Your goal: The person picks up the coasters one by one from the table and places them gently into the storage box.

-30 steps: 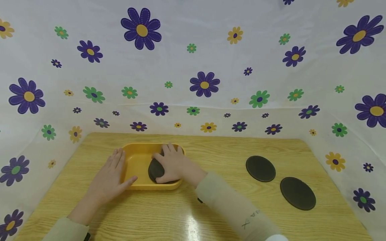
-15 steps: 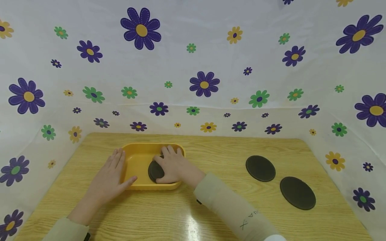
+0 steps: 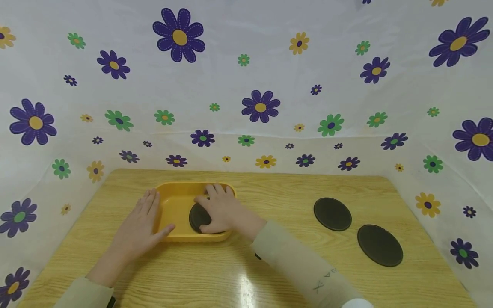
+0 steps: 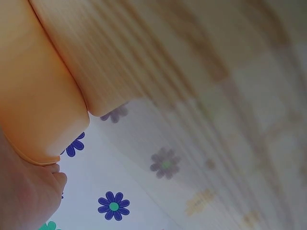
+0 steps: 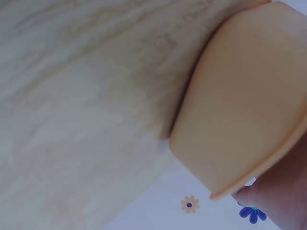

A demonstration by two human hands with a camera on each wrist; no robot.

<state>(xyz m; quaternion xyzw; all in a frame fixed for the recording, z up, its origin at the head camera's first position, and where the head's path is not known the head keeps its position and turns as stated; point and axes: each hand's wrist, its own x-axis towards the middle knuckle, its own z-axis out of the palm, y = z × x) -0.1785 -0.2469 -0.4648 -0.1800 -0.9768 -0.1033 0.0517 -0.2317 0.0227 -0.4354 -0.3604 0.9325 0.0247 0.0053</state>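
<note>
A yellow-orange rectangular tray (image 3: 173, 238) with rounded corners sits on the table left of centre in the head view. Along its left rim lies my left hand (image 3: 135, 229), fingers straight, the thumb reaching over the near rim. Inside the tray's right end, my right hand (image 3: 221, 211) reaches over a round black disc (image 3: 198, 217). Its fingers spread to the far side of the disc and its thumb bends at the near edge. The hand covers much of the disc. Both wrist views show the tray's outer wall (image 4: 43, 81) with part of a hand at the rim.
Two more flat black discs lie at the right of the wooden table (image 3: 285, 201): a farther disc (image 3: 332, 214) and a nearer disc (image 3: 380, 245). A white flowered cloth (image 3: 223, 81) rises behind the table and along both sides.
Both hands keep nearly the same places on and in the tray. The right sleeve shifts very slightly to the right. The tray and the loose discs have not visibly moved.
</note>
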